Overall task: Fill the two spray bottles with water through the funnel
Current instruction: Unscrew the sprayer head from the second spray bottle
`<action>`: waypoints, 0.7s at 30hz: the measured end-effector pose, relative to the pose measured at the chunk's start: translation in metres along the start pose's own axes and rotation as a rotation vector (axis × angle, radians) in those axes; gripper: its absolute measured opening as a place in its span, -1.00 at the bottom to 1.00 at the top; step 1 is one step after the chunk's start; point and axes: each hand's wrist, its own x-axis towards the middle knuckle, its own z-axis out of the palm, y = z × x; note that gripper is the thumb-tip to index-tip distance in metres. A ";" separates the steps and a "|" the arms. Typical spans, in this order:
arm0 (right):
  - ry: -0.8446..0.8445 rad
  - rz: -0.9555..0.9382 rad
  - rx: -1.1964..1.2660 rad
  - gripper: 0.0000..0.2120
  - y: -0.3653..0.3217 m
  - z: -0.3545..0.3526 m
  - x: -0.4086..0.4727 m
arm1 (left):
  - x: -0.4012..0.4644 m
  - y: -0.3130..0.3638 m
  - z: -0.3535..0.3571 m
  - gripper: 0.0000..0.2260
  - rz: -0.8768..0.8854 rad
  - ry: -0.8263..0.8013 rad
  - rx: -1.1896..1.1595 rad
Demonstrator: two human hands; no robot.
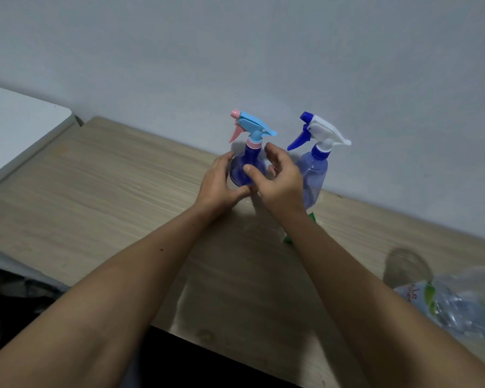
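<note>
Two spray bottles are standing upright in the middle of the frame on the wooden table. The left hand and right hand are cupping the bottle with the pink trigger, fingers spread apart. The bottle with the blue trigger is standing just to its right.

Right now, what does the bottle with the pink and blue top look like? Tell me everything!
The bottle is round, see-through blue plastic, standing upright on the wooden table near the wall. Its spray top is light blue with a pink nozzle, a pink trigger and a pink collar, still screwed on. The nozzle points left. The left hand cups its left side and the right hand curls around its right, fingers in front. Whether they press it or it holds water can't be told. Another spray bottle stands to its right.
</note>
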 end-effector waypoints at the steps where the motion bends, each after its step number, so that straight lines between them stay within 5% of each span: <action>1: -0.014 0.073 0.053 -0.39 -0.001 0.004 0.007 | 0.002 -0.004 0.000 -0.10 0.016 -0.005 -0.003; 9: -0.042 0.229 0.192 -0.65 -0.006 0.010 0.036 | 0.002 -0.021 0.004 -0.15 0.065 0.047 -0.055; 21: -0.103 0.268 0.234 -0.66 -0.024 -0.006 -0.018 | -0.066 -0.018 -0.016 -0.13 0.036 0.025 -0.187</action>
